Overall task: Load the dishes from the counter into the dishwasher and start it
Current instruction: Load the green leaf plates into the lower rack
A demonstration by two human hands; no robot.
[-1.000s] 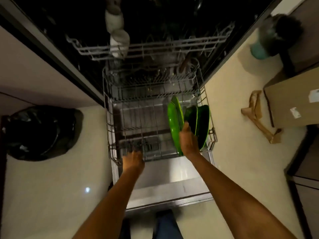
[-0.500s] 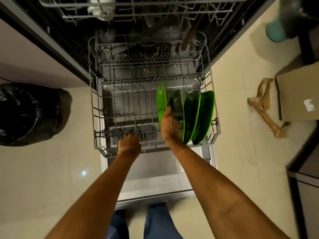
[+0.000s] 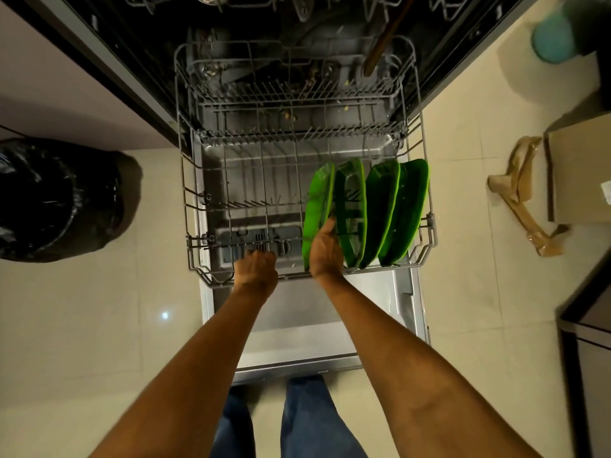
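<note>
The dishwasher's lower wire rack (image 3: 195, 206) is pulled out over the open door (image 3: 297, 338). Several green plates stand on edge in its right part. My right hand (image 3: 325, 249) grips the near edge of the leftmost green plate (image 3: 317, 200), which leans against the plate beside it (image 3: 352, 206). Two darker green plates (image 3: 396, 206) stand further right. My left hand (image 3: 256, 266) curls round the rack's front rail. The left half of the rack holds nothing.
A black bin bag (image 3: 56, 200) sits on the floor at the left. A cardboard box (image 3: 582, 173) and crumpled brown paper (image 3: 525, 193) lie at the right, with a teal object (image 3: 552, 38) at the back. The upper rack (image 3: 297, 8) shows at the top.
The view has tilted down and closer to the rack. My right hand has set the leftmost plate lower between the tines; the plates now stand spread apart. My left hand stays on the rail.
</note>
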